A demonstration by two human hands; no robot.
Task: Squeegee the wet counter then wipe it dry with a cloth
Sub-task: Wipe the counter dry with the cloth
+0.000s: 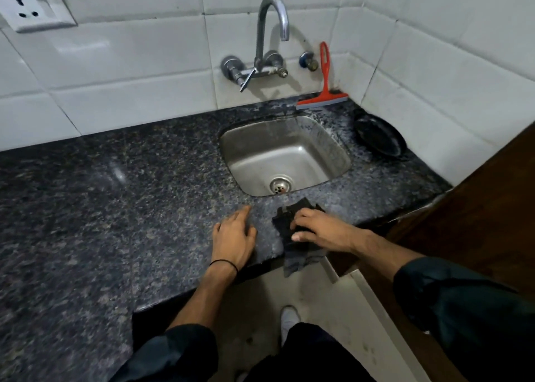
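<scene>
Right hand [321, 228] presses down on a dark cloth [295, 237], fingers curled over it, at the near edge of the speckled granite counter [115, 202], just near of the steel sink [285, 157]; part of the cloth hangs over the edge. Left hand [234, 237] lies flat and empty on the counter beside it, fingers spread. Far behind the sink, a red squeegee [324, 92] leans against the tiled wall. No readable writing shows anywhere.
</scene>
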